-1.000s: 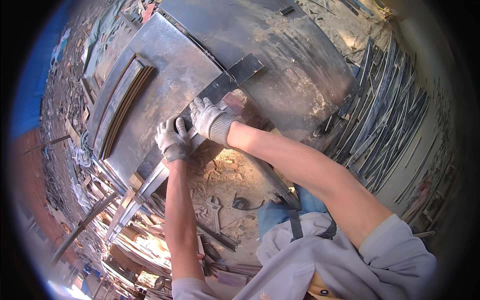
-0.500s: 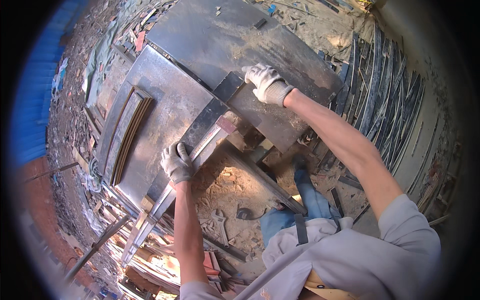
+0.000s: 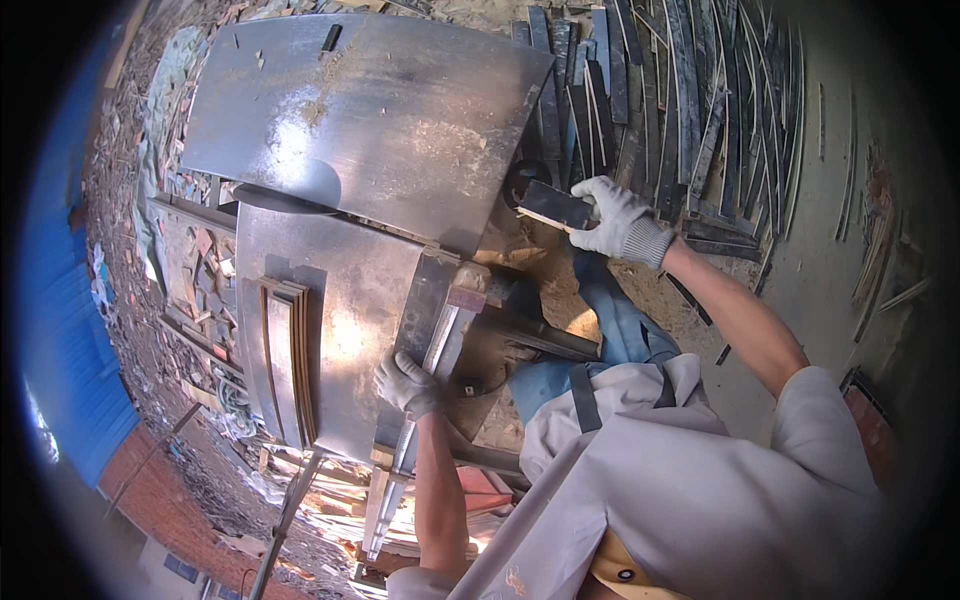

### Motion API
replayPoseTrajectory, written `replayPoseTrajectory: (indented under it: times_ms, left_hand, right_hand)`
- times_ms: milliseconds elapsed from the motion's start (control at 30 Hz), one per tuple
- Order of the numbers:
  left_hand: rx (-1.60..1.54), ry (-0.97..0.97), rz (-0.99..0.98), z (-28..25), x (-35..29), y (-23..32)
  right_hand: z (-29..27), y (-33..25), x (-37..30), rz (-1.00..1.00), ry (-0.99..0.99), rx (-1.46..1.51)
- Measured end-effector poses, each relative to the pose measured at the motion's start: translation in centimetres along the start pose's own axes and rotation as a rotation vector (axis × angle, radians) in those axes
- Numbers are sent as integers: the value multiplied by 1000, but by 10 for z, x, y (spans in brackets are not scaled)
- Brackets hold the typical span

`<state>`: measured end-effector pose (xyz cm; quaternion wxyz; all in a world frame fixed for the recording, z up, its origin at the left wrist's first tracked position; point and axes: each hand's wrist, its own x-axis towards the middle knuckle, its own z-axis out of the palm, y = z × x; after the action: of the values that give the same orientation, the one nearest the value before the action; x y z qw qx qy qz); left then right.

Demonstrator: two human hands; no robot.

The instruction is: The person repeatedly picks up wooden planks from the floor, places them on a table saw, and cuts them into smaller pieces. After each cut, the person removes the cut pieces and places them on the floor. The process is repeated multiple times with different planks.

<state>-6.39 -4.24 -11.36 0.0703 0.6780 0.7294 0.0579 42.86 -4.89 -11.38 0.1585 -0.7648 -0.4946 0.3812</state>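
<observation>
My left hand [image 3: 406, 384], in a pale work glove, rests with its fingers laid over a dark strip [image 3: 424, 300] along the near edge of the metal table [image 3: 350, 330]. Beside that strip runs a light metal rail [image 3: 443, 345] with a reddish block at its far end. My right hand [image 3: 612, 218], gloved too, is raised right of the table, closed round a short dark-faced board offcut [image 3: 556, 205] with a pale cut edge. A dark curved blade-like piece [image 3: 285, 198] shows in the gap between the table and the metal plate [image 3: 400, 110] beyond it.
Several narrow curved boards [image 3: 288, 360] lie stacked on the table's left part. A small dark scrap [image 3: 332, 38] sits on the far plate. Long dark strips [image 3: 690, 100] are heaped at the far right. Wood scraps [image 3: 205, 255] litter the ground on the left.
My right hand has left the far plate and moved right, now carrying the small offcut that lay by the gap. The view has turned; my left hand stays on the strip.
</observation>
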Motion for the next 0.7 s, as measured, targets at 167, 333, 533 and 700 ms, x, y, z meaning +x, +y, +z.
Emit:
replayPoseTrajectory:
  times_ms: [167, 333, 533, 700]
  left_hand:
    - [-8, -40, -15, 8, -43, 16]
    - [29, -74, -1, 11, -93, 31]
    - [-39, -73, -9, 7, -146, 44]
    - [-151, -78, -89, -11, -173, 51]
  right_hand:
    - [-174, 188, -155, 468, -183, 171]
    - [-403, 304, -190, 681, 784, 425]
    - [-59, 168, -85, -78, -115, 611]
    - [119, -25, -62, -36, -496, 658]
